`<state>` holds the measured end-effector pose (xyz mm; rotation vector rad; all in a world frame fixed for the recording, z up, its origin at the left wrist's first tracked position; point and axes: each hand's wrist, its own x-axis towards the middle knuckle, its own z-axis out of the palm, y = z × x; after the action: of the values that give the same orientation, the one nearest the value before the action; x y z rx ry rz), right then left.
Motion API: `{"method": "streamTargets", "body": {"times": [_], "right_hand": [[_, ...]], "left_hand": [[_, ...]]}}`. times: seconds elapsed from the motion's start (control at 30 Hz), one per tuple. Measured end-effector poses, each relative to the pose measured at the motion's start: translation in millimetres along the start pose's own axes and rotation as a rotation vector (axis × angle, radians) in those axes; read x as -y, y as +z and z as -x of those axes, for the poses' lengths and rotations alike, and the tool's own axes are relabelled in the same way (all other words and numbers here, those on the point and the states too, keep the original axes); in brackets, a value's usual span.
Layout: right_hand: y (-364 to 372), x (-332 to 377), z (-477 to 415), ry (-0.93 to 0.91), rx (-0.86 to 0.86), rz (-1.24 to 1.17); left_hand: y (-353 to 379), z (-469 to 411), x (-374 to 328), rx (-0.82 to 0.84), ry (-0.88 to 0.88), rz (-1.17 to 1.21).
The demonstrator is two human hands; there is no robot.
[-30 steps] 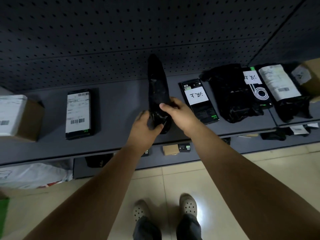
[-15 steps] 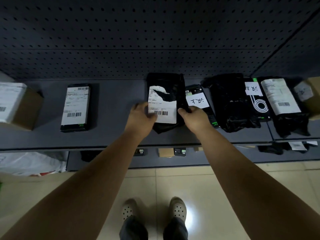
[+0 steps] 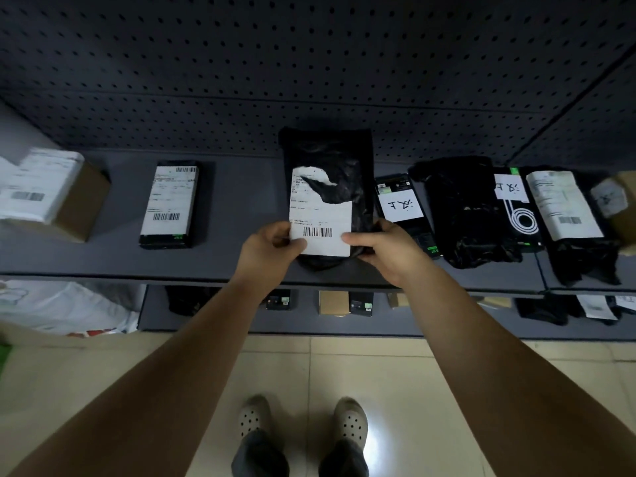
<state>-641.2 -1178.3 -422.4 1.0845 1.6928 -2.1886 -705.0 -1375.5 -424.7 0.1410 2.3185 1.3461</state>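
Observation:
A black plastic parcel bag (image 3: 335, 156) with a torn white barcode label (image 3: 321, 222) lies flat on the grey shelf (image 3: 237, 201), its far end against the pegboard. My left hand (image 3: 270, 247) pinches the label's lower left corner, thumb on top. My right hand (image 3: 385, 247) grips the bag's lower right corner, thumb on the label edge. The bag's near end is partly hidden by both hands.
Left on the shelf: a brown box (image 3: 51, 194) and a black labelled box (image 3: 170, 204). Right: a black box with handwritten label (image 3: 402, 204), black bags (image 3: 464, 211), more labelled parcels (image 3: 564, 208). A lower shelf (image 3: 344, 325) holds small boxes. White bag (image 3: 65, 308) on the floor.
The bag was held on edge a second ago; it has been turned label-up and laid flat on the shelf. Both hands stay at its near corners.

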Motion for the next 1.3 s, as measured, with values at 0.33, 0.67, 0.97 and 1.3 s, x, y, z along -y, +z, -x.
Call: {"method": "streamTargets", "body": {"times": [0.33,0.67,0.97,1.3], "right_hand": [[0,28,45,-0.174,0.074,-0.172],[23,21,65,-0.236,0.086,-0.212],[35,16,60,-0.223,0.056,-0.237],[53,4,32,-0.154,-0.013,-0.249]], "left_hand": [[-51,34,-30,-0.095,0.302,-0.259],[-75,45,-19,-0.083,0.409,-0.378],[-83,34,-7,-0.034,0.433,-0.360],[-93,10,10,0.033,0.386,-0.266]]}}
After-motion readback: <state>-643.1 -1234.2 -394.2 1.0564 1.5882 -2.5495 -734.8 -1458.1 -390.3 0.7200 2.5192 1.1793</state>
